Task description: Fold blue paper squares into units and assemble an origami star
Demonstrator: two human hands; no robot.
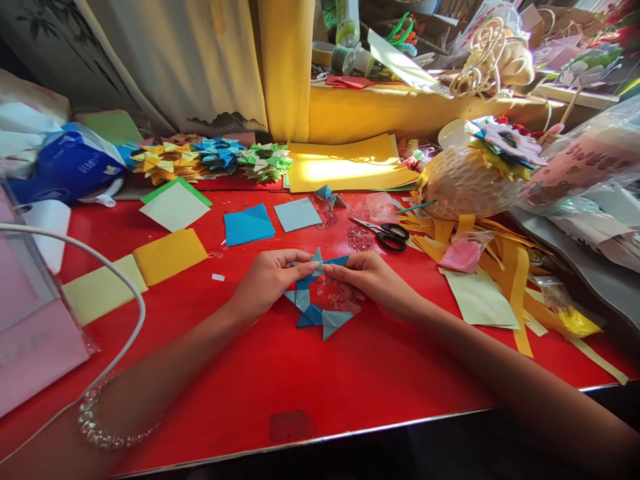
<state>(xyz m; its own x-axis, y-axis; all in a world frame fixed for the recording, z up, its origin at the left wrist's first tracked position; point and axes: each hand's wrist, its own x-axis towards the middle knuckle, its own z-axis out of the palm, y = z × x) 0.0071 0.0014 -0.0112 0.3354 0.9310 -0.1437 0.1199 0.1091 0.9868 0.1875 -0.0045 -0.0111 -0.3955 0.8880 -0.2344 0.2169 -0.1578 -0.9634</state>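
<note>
Both hands meet over the middle of a red table, pinching a chain of folded blue and pale-blue origami pieces point(311, 313). My left hand point(273, 277) is closed on its upper left part, thumb on top. My right hand point(367, 273) grips the upper right end, where a dark-blue piece shows beside the fingers. The chain curves down below the left hand and ends in a pale-blue point. Just beyond the hands lie a stack of blue paper squares point(249, 225), a light-blue square stack point(299, 215) and two loose folded blue pieces point(330, 196).
Black-handled scissors point(393, 237) lie beyond the right hand. Yellow paper strips point(520, 293) and a pale-green sheet stack point(480, 300) are at right. Yellow and cream squares point(170, 257) sit at left, near a white cable point(135, 293). Finished paper rings point(220, 157) line the back.
</note>
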